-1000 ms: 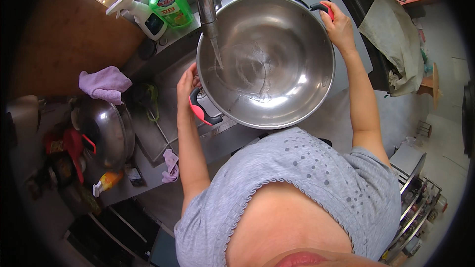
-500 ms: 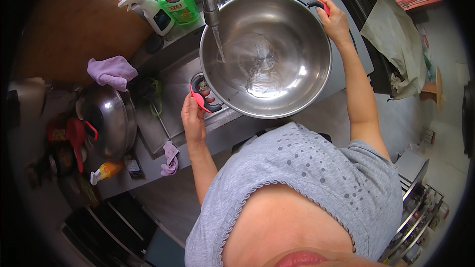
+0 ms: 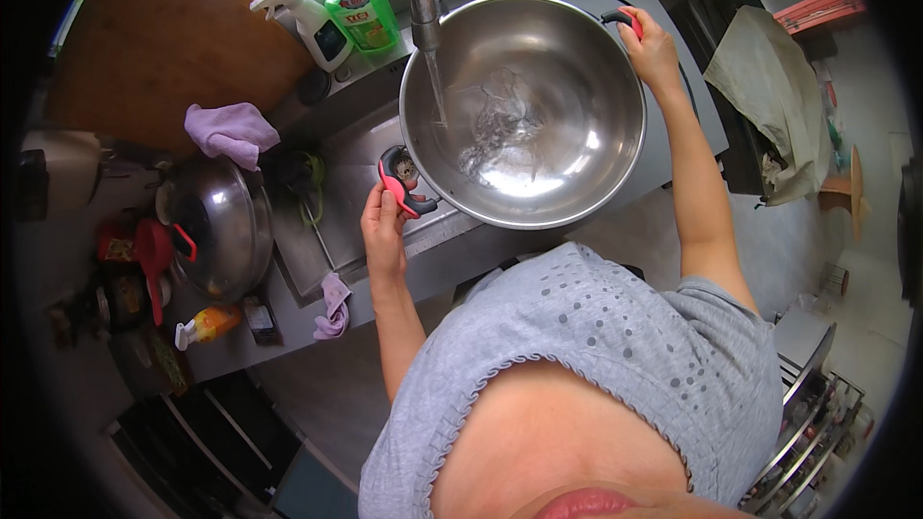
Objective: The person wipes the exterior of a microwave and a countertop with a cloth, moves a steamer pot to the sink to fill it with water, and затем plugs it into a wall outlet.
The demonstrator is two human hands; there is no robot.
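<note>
A large steel wok (image 3: 577, 125) is held over the right part of the sink (image 3: 363, 139). Water (image 3: 508, 115) lies in its bottom, and a thin stream runs in from the tap (image 3: 423, 0) at its far left rim. My left hand (image 3: 385, 235) is closed on the wok's red and black left handle (image 3: 393, 185), thumb on top. At the far right, my right hand (image 3: 656, 53) wraps round the opposite handle (image 3: 630, 21), hiding part of it.
A green pump bottle (image 3: 363, 14) and a white spray bottle (image 3: 315, 27) stand behind the sink. Left of it are a domed lid (image 3: 219, 231), a purple cloth (image 3: 231, 133) and an orange spray bottle (image 3: 213, 321). Another cloth (image 3: 333, 308) hangs on the front edge.
The view has shifted slightly, and the water in the wok has changed shape. The left handle looks a little turned, showing more of its black face. Both hands keep their grip.
</note>
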